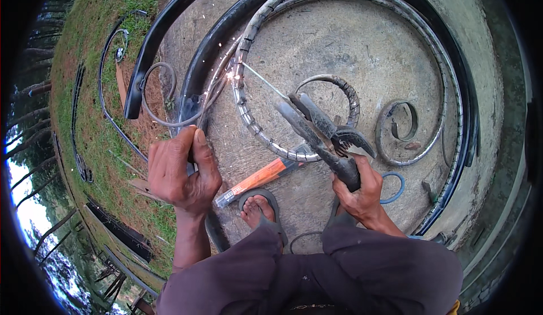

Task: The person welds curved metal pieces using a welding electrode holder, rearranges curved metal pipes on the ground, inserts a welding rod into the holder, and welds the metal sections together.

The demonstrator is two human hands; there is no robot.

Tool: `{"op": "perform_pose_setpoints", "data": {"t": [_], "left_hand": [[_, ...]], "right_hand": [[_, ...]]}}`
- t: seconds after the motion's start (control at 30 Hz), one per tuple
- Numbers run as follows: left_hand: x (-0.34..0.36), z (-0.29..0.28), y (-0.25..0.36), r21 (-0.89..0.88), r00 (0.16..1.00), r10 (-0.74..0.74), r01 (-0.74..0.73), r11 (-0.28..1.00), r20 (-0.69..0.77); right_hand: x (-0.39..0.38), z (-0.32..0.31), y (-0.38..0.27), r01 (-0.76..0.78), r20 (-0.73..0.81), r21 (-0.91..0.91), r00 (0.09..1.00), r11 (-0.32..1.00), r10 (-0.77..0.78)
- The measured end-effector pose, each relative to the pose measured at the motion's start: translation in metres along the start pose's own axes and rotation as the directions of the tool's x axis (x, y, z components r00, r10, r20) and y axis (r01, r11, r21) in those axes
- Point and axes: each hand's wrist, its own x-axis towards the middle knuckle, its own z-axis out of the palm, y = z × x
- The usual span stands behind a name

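Note:
My right hand [362,195] is closed round the grip of a black welding electrode holder [317,131]. A thin welding rod [261,78] reaches from its jaws to the left side of a large metal hoop [253,124]. Bright sparks [232,76] burst where the rod tip meets the hoop. The hoop is a ring of shiny bars with dark bands across them at intervals. Left of it, my left hand [186,171] is closed in a pinch on a thin metal strip [212,97] that runs up toward the sparks. Its grip point is partly hidden by my fingers.
Thick black curved tubes [195,69] lie around the hoop on concrete. Inside the hoop are a smaller banded ring [353,97] and a coiled flat strip [382,128]. An orange packet [254,180] lies by my sandalled foot [259,208]. Grass [113,162] borders the left side.

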Motion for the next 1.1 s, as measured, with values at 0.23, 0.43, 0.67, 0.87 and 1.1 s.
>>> {"op": "perform_pose_setpoints", "data": {"t": [0.23, 0.43, 0.67, 0.87, 1.1], "left_hand": [[0.006, 0.010, -0.005, 0.019, 0.998, -0.006, 0.004, 1.000, 0.066], [0.005, 0.018, -0.007, -0.001, 0.997, 0.021, -0.021, 1.000, 0.076], [0.002, 0.016, -0.008, -0.019, 0.996, 0.027, -0.026, 0.999, 0.081], [0.005, 0.013, -0.012, -0.019, 0.996, 0.054, -0.052, 0.998, 0.074], [0.002, 0.014, -0.010, -0.036, 0.992, 0.021, -0.016, 0.999, 0.122]], "right_hand": [[0.009, 0.009, -0.001, 0.028, 0.011, -0.004, 1.000, 1.000, -0.028], [0.008, 0.008, 0.002, 0.012, 0.018, -0.038, 1.000, 0.999, -0.011], [0.010, 0.009, 0.002, 0.008, 0.021, -0.034, 1.000, 0.999, -0.008], [0.011, 0.009, 0.001, 0.023, 0.018, -0.032, 1.000, 0.999, -0.022], [0.009, 0.011, 0.008, 0.021, 0.027, -0.046, 0.999, 0.999, -0.020]]}}
